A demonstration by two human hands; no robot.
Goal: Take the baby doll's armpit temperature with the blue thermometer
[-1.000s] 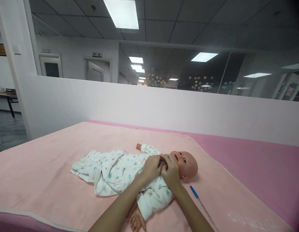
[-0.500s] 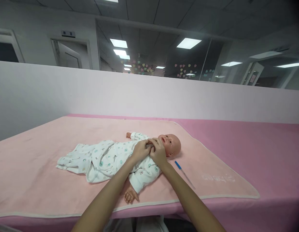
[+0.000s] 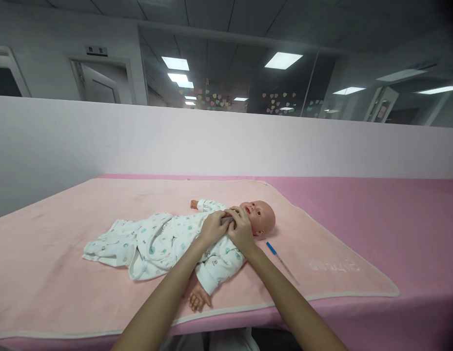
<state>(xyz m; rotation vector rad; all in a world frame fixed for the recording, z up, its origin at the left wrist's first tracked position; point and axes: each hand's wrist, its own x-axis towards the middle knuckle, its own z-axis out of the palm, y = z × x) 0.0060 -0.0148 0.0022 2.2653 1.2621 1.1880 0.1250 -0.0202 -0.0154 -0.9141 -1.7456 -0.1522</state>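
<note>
A baby doll [image 3: 261,217] lies on its back on a light pink blanket [image 3: 65,253], head to the right. It wears a white printed romper [image 3: 153,241]. My left hand [image 3: 211,228] and my right hand [image 3: 242,228] are together on the doll's upper chest just below its chin, fingers curled and pinching the romper's neck edge. The doll's near hand [image 3: 199,297] sticks out of a sleeve by my left forearm. A blue-capped thin stick, like a thermometer or pen [image 3: 281,261], lies on the blanket right of my right wrist.
The blanket covers a darker pink table surface [image 3: 394,219]. A low white partition wall [image 3: 226,141] runs behind the table, with glass and an office room beyond. The table's near edge [image 3: 321,312] is close to my body.
The camera view has swung right and tilted down, so the doll now sits further from me. Both hands stay at the doll's collar with only small finger shifts.
</note>
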